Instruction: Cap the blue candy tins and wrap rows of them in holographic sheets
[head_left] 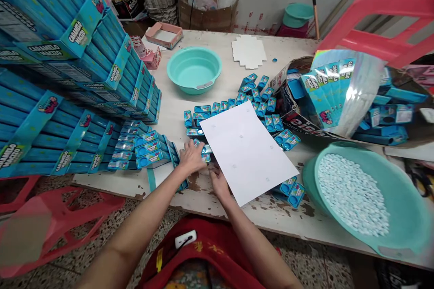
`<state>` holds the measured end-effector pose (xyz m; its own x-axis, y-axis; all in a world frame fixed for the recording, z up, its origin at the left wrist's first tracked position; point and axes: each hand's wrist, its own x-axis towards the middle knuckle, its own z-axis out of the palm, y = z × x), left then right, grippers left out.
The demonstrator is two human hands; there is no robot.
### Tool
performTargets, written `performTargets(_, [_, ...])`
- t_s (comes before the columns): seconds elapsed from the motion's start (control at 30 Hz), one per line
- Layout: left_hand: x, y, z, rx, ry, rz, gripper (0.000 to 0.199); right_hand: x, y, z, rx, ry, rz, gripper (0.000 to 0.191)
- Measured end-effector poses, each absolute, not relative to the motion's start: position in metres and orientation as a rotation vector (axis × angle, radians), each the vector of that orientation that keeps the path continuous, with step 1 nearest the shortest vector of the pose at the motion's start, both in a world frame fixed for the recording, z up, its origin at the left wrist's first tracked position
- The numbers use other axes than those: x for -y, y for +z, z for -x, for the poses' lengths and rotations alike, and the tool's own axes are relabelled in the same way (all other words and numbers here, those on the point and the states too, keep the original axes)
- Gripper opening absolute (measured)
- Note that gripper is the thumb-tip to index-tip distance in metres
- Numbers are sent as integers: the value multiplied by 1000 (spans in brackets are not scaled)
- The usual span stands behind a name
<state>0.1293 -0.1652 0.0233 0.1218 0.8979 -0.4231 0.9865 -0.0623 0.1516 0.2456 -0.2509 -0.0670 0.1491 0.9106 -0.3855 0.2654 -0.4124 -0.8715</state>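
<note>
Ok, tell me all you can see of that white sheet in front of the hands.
The white sheet is a plain, flat rectangle, like card or paper, with a few faint marks. It lies turned at an angle on top of rows of small blue packets, covering many. The right hand touches its near edge; the left hand rests on packets beside it.

- Small candy boxes (267, 109): blue, pink-and-white logos.
- Paper sheet (247, 151): plain white.
- Empty basin (194, 69): teal.
- Pellets (352, 194) in the near basin (412, 230): white.
- Stool (379, 13): pink-red.
- Table (224, 49): worn white, brown patches.
</note>
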Motion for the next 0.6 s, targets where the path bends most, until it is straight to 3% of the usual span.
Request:
performTargets(0.1, [199,24,-123,-1671,-339,-2096,76,271,-60,-261,1234,1284,1691,52])
performTargets(0.3, [233,16,-118,-1523,-293,-2144,100,296,-59,-275,1457,1257,1687,86])
performTargets(0.47, [221,19,-113,-1234,-322,-2238,106,279,-62,-264,1424,1244,1646,91])
performTargets(0.6, [227,18,-118,-1322,-308,-2286,108,277,-76,-262,1540,1144,1643,90])
